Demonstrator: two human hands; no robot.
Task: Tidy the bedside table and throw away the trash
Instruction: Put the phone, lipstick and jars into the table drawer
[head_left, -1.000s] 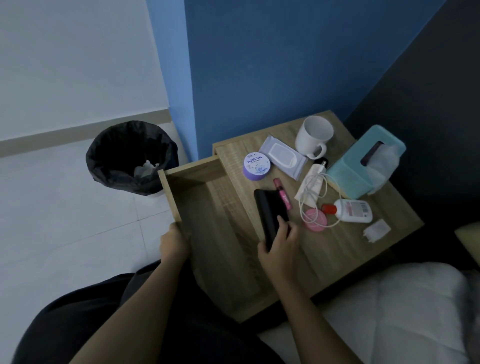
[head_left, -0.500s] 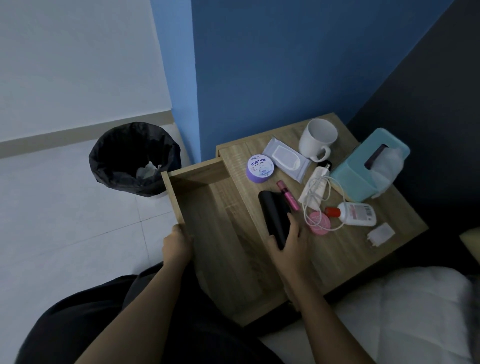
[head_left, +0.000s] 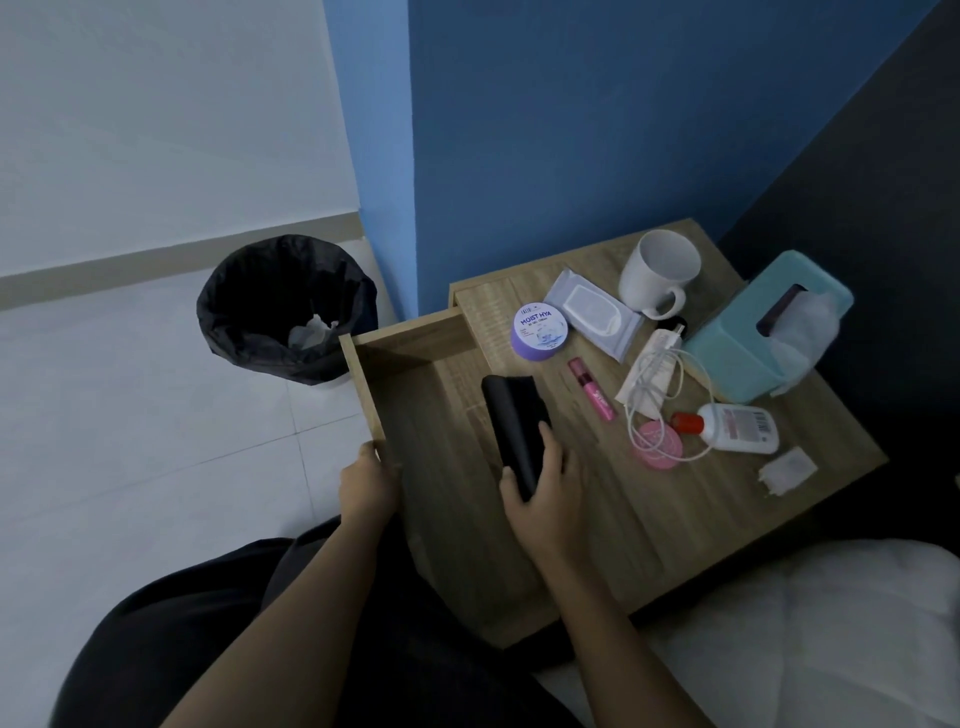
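My right hand (head_left: 545, 493) grips the near end of a black wallet-like case (head_left: 514, 426), held over the open wooden drawer (head_left: 363, 374) at the edge of the bedside table (head_left: 675, 519). My left hand (head_left: 366, 480) holds the drawer's front corner. On the tabletop lie a purple cream jar (head_left: 539, 331), a wipes pack (head_left: 592, 314), a white mug (head_left: 657, 273), a pink lip tube (head_left: 592, 389), a white tube with a coiled cable (head_left: 652, 379), a pink round compact (head_left: 658, 444), a lotion bottle (head_left: 732, 428) and a crumpled white wrapper (head_left: 787, 470).
A teal tissue box (head_left: 748, 338) stands at the table's right rear. A bin with a black liner (head_left: 285, 306), holding some white trash, sits on the tiled floor left of the drawer. A blue wall rises behind. White bedding (head_left: 805, 639) lies at the lower right.
My right hand has lifted the black case off the tabletop and carried it left, over the open drawer. My left hand stays on the drawer corner.
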